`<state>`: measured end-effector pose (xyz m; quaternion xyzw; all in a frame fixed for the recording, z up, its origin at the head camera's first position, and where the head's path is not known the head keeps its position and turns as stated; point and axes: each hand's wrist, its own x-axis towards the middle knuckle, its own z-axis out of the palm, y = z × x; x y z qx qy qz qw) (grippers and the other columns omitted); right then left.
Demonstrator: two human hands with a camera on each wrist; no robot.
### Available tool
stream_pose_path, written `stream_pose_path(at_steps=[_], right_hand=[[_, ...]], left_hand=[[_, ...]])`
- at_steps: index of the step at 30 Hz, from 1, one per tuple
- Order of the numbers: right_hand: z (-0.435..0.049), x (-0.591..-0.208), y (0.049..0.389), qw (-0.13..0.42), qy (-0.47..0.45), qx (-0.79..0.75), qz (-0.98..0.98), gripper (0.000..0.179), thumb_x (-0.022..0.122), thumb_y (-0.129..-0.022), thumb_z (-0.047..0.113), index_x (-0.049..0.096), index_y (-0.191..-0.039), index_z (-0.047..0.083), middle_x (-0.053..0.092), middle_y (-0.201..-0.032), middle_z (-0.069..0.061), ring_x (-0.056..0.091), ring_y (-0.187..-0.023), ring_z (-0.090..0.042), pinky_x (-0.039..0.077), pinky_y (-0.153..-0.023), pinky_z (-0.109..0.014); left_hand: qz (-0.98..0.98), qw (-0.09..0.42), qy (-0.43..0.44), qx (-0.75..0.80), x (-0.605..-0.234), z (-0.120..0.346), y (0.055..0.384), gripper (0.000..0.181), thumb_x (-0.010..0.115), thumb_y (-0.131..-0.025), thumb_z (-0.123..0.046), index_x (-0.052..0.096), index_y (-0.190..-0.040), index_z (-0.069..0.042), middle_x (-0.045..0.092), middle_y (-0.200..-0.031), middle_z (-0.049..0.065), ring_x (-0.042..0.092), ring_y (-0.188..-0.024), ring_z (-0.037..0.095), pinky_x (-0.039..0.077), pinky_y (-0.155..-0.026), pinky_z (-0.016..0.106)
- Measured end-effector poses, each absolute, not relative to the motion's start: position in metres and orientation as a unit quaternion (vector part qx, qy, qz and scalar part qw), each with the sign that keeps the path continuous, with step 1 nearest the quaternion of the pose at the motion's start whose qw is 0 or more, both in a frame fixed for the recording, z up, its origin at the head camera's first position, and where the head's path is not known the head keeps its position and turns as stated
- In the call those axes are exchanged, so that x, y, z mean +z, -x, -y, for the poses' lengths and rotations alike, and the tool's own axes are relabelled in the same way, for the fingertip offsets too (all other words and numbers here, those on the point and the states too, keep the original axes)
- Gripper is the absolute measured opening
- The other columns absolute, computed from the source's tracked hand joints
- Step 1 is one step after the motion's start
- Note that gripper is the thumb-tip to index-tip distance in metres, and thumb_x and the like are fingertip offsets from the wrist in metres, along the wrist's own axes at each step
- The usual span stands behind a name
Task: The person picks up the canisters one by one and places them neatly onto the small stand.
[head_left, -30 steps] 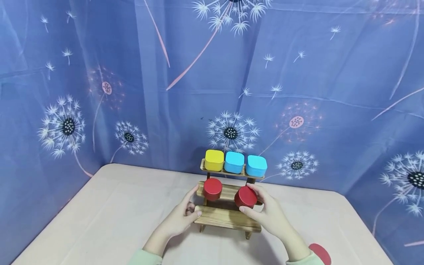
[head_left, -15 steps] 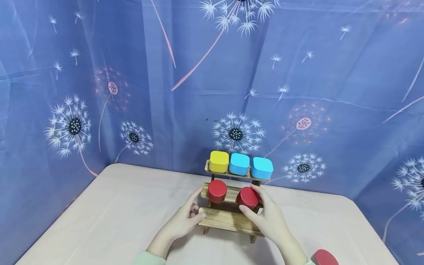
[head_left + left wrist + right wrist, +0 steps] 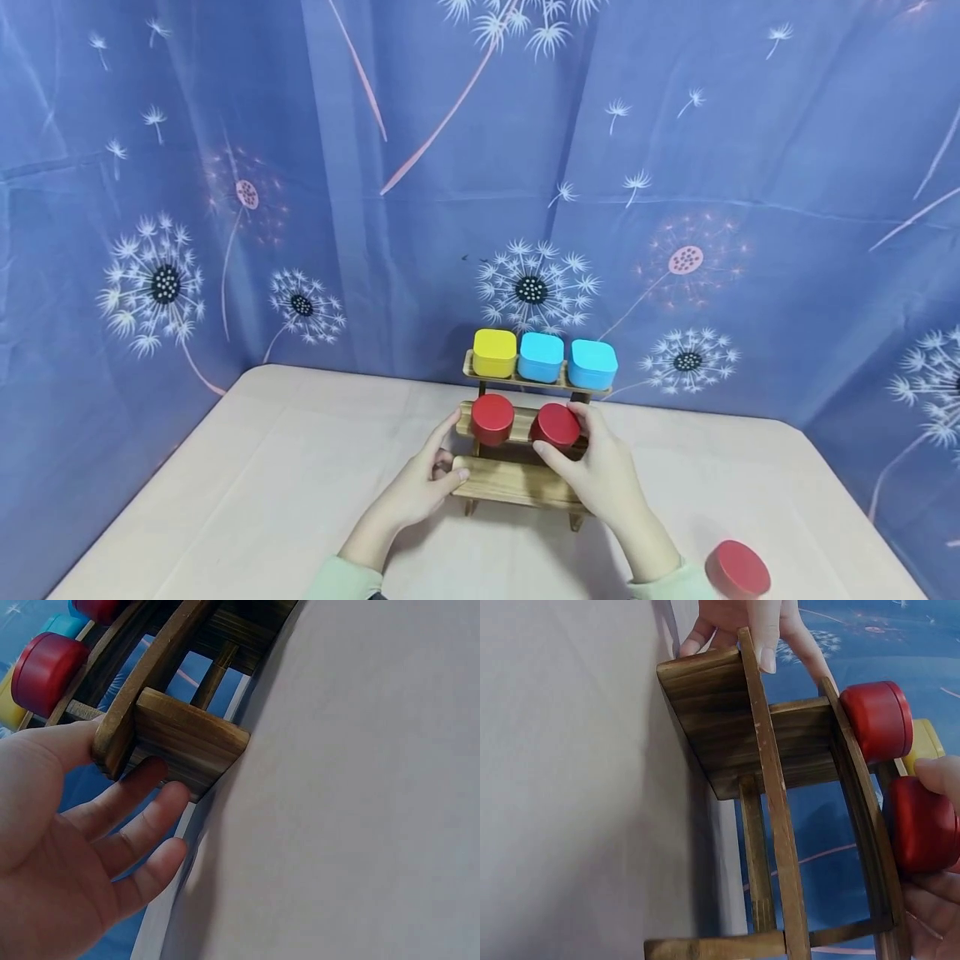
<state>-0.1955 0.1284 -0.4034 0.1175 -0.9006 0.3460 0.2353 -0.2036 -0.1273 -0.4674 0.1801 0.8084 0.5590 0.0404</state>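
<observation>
A three-tier wooden display stand [image 3: 517, 482] stands on the table. My left hand [image 3: 416, 487] holds its left end, thumb at the lowest shelf and forefinger by the middle one; in the left wrist view the other fingers [image 3: 146, 832] lie loosely beside the side panel. My right hand [image 3: 603, 467] pinches a round red tin [image 3: 557, 425] between thumb and fingers at the right part of the middle shelf. Another round red tin [image 3: 492, 419] sits left of it on that shelf. In the right wrist view the held tin [image 3: 924, 825] appears against the shelf.
A yellow square tin [image 3: 495, 353] and two light blue tins [image 3: 541, 357] line the top shelf. Another round red tin [image 3: 738, 569] lies on the table at front right. Behind the table hangs a blue dandelion-print cloth [image 3: 420, 250].
My right hand has shifted the red tin slightly left and back along the middle shelf, and it looks less tilted. The left hand keeps its place; the whole head view has shifted a little.
</observation>
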Motion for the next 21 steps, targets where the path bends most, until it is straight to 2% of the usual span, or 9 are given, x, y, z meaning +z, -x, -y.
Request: stream_pose_path(at_steps=[9, 15, 18, 21], right_hand=[[-0.121, -0.402, 0.196, 0.245, -0.099, 0.318, 0.91, 0.072, 0.083, -0.069, 0.038, 0.052, -0.125, 0.006, 0.067, -0.1, -0.009, 0.064, -0.089, -0.024, 0.051, -0.072, -0.041], [-0.125, -0.401, 0.195, 0.211, -0.092, 0.328, 0.916, 0.078, 0.082, -0.068, 0.043, 0.049, -0.13, 0.008, 0.066, -0.108, -0.011, 0.064, -0.097, -0.028, 0.052, -0.079, -0.046], [-0.131, -0.4, 0.195, 0.184, -0.106, 0.352, 0.912, 0.076, 0.083, -0.069, 0.037, 0.048, -0.131, 0.008, 0.066, -0.112, -0.009, 0.064, -0.102, -0.025, 0.052, -0.086, -0.046], [-0.136, -0.399, 0.195, 0.164, -0.124, 0.376, 0.904, 0.067, 0.083, -0.071, 0.027, 0.051, -0.127, 0.007, 0.068, -0.11, -0.007, 0.065, -0.102, -0.021, 0.051, -0.09, -0.043]], left_hand=[[-0.805, 0.038, -0.185, 0.563, -0.466, 0.126, 0.204, 0.08, 0.062, -0.091, -0.016, 0.013, -0.15, -0.039, 0.05, -0.079, 0.002, 0.041, -0.06, 0.004, 0.041, -0.055, 0.019], [-0.808, 0.034, -0.185, 0.559, -0.467, 0.126, 0.204, 0.08, 0.062, -0.091, -0.016, 0.014, -0.15, -0.038, 0.051, -0.08, 0.003, 0.042, -0.061, 0.004, 0.041, -0.056, 0.019], [-0.808, 0.035, -0.183, 0.559, -0.467, 0.126, 0.204, 0.08, 0.062, -0.091, -0.017, 0.013, -0.15, -0.039, 0.051, -0.08, 0.003, 0.042, -0.061, 0.004, 0.041, -0.057, 0.019], [-0.809, 0.036, -0.18, 0.559, -0.467, 0.126, 0.205, 0.081, 0.062, -0.092, -0.018, 0.011, -0.149, -0.042, 0.05, -0.081, 0.002, 0.042, -0.062, 0.004, 0.042, -0.057, 0.02]])
